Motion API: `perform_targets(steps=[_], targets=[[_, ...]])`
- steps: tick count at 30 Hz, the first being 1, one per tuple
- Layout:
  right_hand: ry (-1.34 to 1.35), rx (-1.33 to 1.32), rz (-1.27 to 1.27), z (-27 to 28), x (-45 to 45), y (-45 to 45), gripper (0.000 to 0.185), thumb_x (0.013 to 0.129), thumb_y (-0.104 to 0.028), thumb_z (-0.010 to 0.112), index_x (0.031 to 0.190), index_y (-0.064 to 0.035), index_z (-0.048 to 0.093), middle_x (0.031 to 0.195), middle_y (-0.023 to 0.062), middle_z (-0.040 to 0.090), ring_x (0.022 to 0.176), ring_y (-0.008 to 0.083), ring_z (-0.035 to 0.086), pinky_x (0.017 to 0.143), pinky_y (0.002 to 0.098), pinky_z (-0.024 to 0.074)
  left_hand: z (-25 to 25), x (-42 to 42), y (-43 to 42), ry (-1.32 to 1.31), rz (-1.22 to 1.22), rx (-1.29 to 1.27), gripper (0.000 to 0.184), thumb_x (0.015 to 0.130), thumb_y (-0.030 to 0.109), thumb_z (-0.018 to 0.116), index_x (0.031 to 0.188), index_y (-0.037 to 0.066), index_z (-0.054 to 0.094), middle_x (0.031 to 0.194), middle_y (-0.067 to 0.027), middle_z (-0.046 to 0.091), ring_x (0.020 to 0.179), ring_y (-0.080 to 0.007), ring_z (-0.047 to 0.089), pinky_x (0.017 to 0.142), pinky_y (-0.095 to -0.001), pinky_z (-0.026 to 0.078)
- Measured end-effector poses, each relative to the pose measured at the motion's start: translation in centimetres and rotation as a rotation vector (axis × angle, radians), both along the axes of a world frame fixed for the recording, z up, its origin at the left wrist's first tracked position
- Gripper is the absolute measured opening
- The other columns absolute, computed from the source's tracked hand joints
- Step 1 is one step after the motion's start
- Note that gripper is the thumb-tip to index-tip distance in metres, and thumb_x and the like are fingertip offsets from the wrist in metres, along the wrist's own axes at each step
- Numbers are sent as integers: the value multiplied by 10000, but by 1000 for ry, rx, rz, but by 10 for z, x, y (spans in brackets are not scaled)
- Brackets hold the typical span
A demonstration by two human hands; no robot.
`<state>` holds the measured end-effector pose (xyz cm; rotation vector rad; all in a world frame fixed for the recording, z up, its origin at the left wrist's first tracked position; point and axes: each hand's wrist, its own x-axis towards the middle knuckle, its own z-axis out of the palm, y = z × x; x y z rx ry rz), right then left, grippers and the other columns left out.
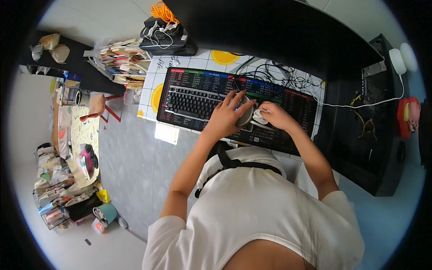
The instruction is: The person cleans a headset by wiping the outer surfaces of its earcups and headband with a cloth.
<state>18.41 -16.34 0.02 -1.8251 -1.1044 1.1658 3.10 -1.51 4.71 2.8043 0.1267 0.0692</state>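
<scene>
My left hand [227, 116] lies over a round grey object [245, 116], its fingers spread across the top and gripping the rim. What this round thing is cannot be made out. Beside it, my right hand [276, 118] pinches a crumpled white cloth or tissue [259, 117] against the object's right side. Both hands are above a long black desk mat [297, 121] printed with coloured text. A black keyboard [191, 103] with a light frame lies on the mat, just left of my left hand.
Tangled black and white cables [270, 74] lie behind my hands, below a large dark monitor [279, 31]. An open black computer case [369, 130] stands at the right. Stacked papers [123, 58] and a black box with orange cord [164, 13] are at the back left.
</scene>
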Motion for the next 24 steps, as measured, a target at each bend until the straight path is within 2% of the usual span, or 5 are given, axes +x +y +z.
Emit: perform_targets(steps=[4,7,15,18,24], targets=[[121,184,-165,-13,-1,-2,123,847,-31,527,938,44,560,880,100,514,815,206,552,712,329,448,-8,2,14,-50,-55,-157,946,536,182,802,1368,253,359,1412,-104,310,1303,-340,289,977,-467,397],[47,289,-77,-7,-5,4,129,849,-21,523,954,46,556,894,101,511,827,200,549,717,325,447,4,0,32,-55,-179,-264,1016,520,322,828,1394,189,327,1444,-138,256,1336,-348,218,1081,-465,245],[154,315,-198,-15,-10,11,139,854,-33,529,960,53,558,873,66,538,809,131,534,712,271,432,15,29,41,127,-289,144,953,549,282,791,1368,172,317,1329,-122,381,1217,-333,385,938,-425,439],[434,181,-381,-8,-15,8,156,847,-62,548,956,46,574,820,67,580,756,119,545,674,272,438,6,24,37,29,-237,107,942,553,260,781,1364,138,316,1324,-104,397,1226,-324,380,942,-444,432],[323,35,-375,-7,-25,12,133,846,-61,558,922,43,594,842,32,597,764,71,529,685,216,425,2,10,18,34,-169,287,957,530,222,811,1349,122,324,1339,-88,389,1260,-307,349,967,-477,395]])
